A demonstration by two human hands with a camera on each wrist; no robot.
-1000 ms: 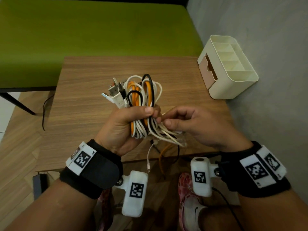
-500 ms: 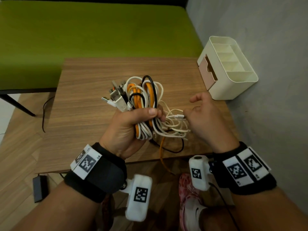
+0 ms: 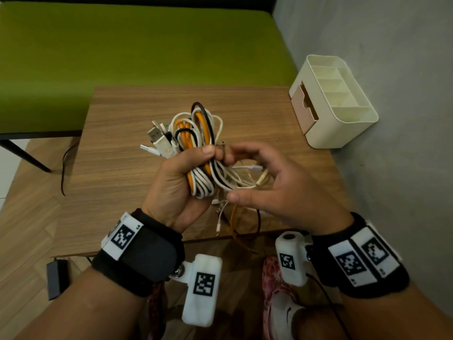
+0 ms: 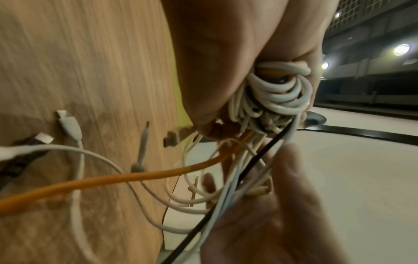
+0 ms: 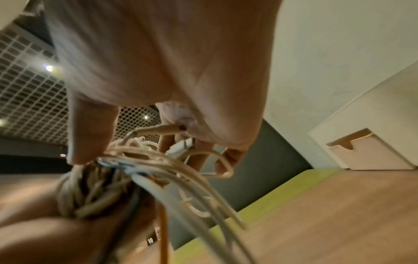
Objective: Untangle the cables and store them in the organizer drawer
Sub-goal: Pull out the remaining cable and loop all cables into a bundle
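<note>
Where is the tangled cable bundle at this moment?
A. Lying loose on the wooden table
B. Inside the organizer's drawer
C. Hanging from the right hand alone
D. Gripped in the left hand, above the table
D: the left hand has its fingers wrapped round the cable bundle above the wooden table, while the organizer stands apart at the table's far right corner.

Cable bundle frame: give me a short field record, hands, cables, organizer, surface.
left hand: grips the cable bundle around its middle, above the table
right hand: fingers spread and loosely curved among the thin white strands; no clear grip visible
cable colours: white, orange, black
loose ends: orange cable and black cable hang below the bundle
organizer: far right corner of wooden table, compartments look empty
drawer: appears shut, no cables in it
</note>
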